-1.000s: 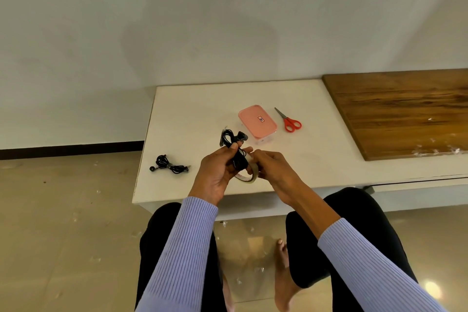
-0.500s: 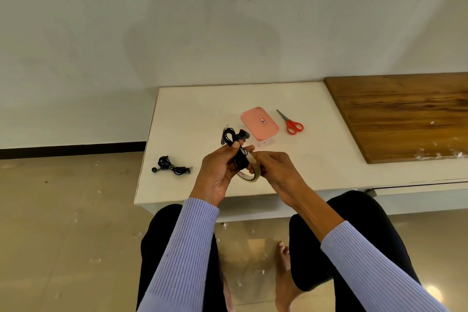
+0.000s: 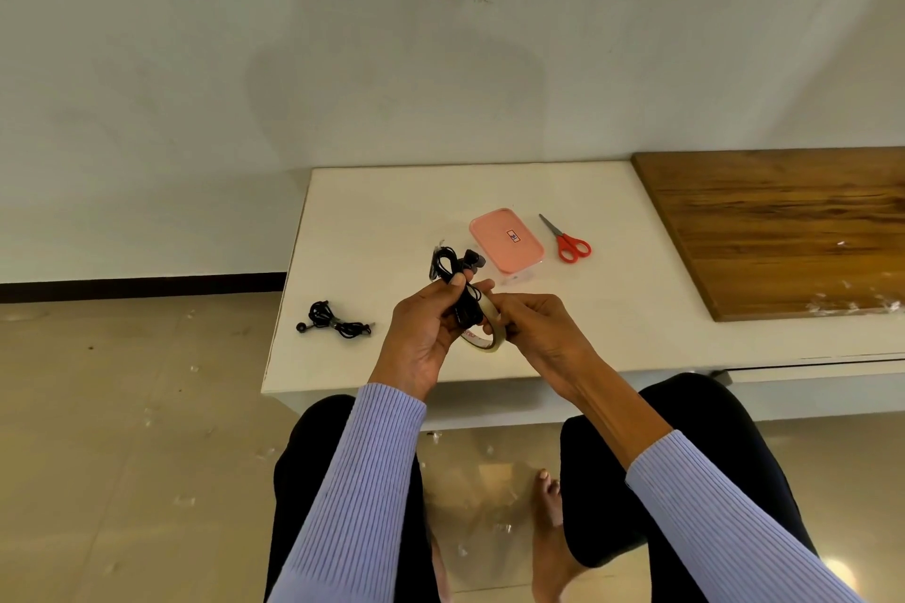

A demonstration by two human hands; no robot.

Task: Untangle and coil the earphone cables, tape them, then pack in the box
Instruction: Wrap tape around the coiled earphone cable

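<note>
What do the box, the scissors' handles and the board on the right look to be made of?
Box: likely plastic, with a smooth matte pink lid over a clear base. Scissors: glossy red handles, probably plastic; blades look like metal. Board: wood or wood-look laminate, with brown grain.

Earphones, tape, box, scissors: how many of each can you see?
Earphone bundles: 2, one in the left hand at, one on the table at
Tape roll: 1
Pink box: 1
Red scissors: 1
Total: 5
</note>
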